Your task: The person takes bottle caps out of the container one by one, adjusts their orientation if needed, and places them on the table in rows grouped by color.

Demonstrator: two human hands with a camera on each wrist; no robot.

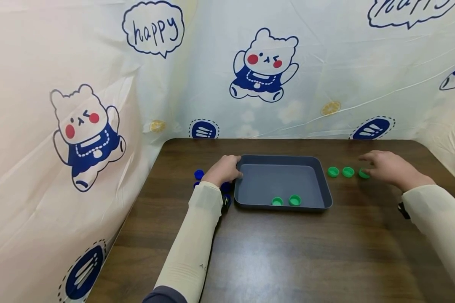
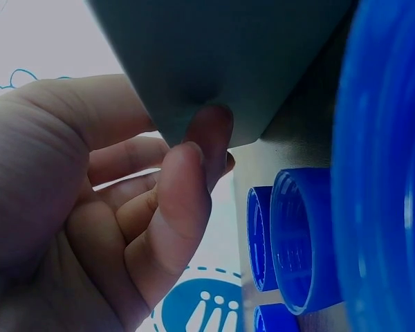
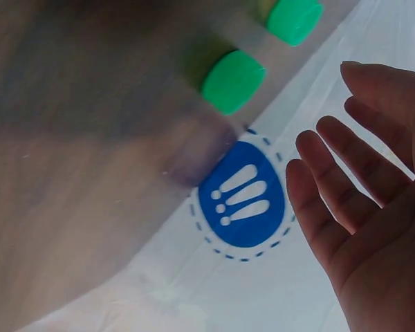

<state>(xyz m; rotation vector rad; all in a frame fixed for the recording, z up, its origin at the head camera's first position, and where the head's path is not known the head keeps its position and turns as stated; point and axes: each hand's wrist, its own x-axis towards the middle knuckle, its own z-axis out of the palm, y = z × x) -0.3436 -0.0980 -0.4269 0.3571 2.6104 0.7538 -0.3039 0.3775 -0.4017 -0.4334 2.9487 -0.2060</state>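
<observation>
A dark grey rectangular tray [image 1: 280,182] lies on the table, with two green bottle caps [image 1: 295,200] inside along its near wall. At its far left corner my left hand [image 1: 223,170] grips the rim; in the left wrist view the fingertips [image 2: 209,131] press against the tray wall [image 2: 214,55]. Blue bottle caps [image 2: 301,242] sit beside this hand, partly hidden by it in the head view. To the right of the tray, green bottle caps [image 1: 348,171] stand in a row. Over the rightmost cap [image 1: 363,174] hovers my right hand [image 1: 392,168], fingers spread and holding nothing.
The brown wooden table [image 1: 280,252] has rounded far corners. A printed cloth [image 1: 212,75] with bears and speech bubbles hangs behind it and along both sides.
</observation>
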